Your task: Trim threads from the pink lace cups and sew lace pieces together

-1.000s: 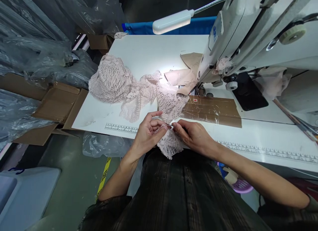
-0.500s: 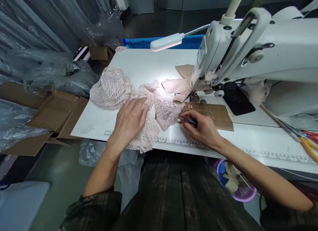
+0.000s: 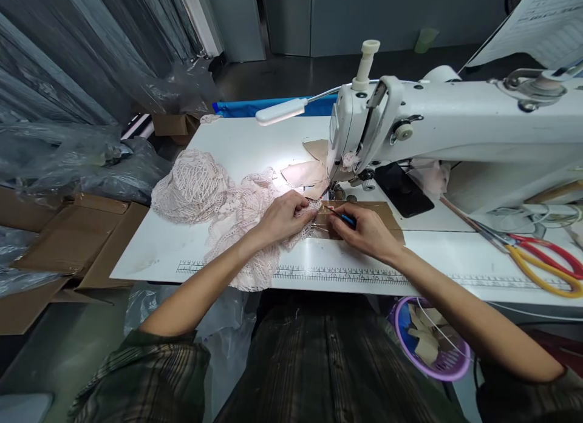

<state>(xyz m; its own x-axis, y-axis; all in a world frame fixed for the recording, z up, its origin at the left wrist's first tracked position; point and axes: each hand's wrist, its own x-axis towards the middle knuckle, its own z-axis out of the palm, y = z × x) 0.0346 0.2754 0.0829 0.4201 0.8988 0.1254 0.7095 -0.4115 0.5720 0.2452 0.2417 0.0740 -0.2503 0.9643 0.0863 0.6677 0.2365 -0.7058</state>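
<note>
Pale pink lace fabric (image 3: 243, 210) lies gathered on the sewing table, its right end drawn toward the sewing machine's needle area. My left hand (image 3: 288, 215) has its fingers closed on that lace end, just left of the needle. My right hand (image 3: 367, 230) grips a slim tool with a blue handle (image 3: 348, 219) and a thin dark tip; its exact kind is too small to tell. The tip points left at the lace edge, close to my left fingertips. Beige-pink fabric pieces (image 3: 303, 173) lie against the machine head, partly under it.
The white sewing machine (image 3: 437, 113) fills the right side, with a lamp (image 3: 281, 111) at its head. A black phone (image 3: 403, 189) and red-and-yellow-handled scissors (image 3: 542, 262) lie right. A purple basket (image 3: 449, 371) of scraps stands below. Cardboard boxes (image 3: 75, 235) are left.
My left hand has moved right along the lace and closed on its end near the needle. The tool in my right hand still points at the lace edge. The view has shifted.
</note>
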